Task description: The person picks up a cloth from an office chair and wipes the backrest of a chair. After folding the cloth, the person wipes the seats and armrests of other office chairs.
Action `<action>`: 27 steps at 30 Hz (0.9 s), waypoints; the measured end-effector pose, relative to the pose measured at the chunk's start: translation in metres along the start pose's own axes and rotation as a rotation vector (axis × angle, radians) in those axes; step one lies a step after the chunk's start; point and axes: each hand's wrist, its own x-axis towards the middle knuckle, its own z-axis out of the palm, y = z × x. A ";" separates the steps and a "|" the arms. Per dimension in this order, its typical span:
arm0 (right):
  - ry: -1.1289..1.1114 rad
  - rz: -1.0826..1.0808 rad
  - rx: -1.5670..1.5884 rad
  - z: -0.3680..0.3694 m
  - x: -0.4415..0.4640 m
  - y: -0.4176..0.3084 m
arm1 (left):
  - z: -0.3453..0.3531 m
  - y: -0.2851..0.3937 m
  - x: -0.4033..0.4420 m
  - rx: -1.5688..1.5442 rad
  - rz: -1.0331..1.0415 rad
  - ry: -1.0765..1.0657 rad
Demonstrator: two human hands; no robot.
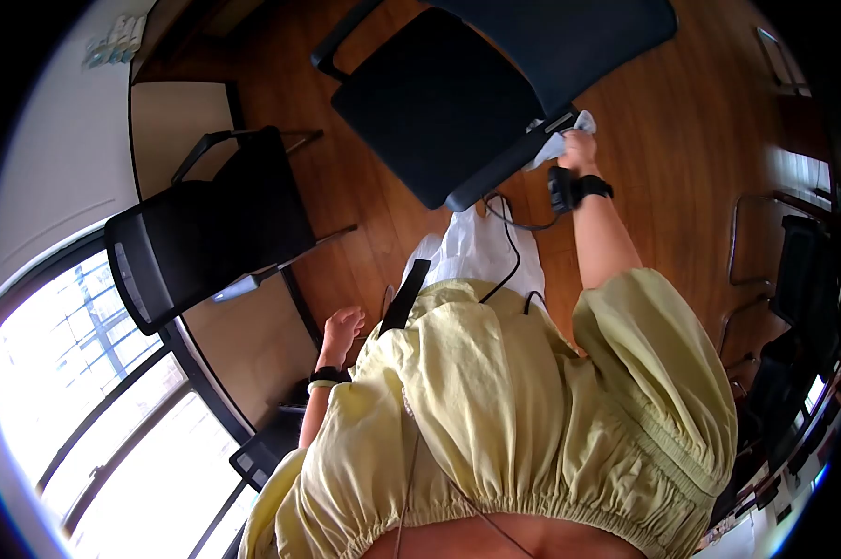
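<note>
My right hand [580, 151] is closed on a white cloth [550, 151], pressed against the armrest [506, 175] of a dark office chair [430, 107] in front of me. Bits of the cloth stick out on both sides of the armrest. The chair's backrest [593, 42] rises just beyond this hand. Down at my side, my left hand [345, 325] hangs with its fingers loosely curled and nothing visible in them. It touches no furniture.
A black chair [220, 228] stands at the left by the window [103, 373]. More dark chairs [793, 279] line the right side. The floor [663, 140] is brown wood. A dark cable [518, 247] runs from my right wrist to my waist.
</note>
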 end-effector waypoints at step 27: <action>-0.262 -1.023 -1.275 0.005 -0.022 0.009 | 0.011 -0.077 -0.009 -0.153 -0.178 0.046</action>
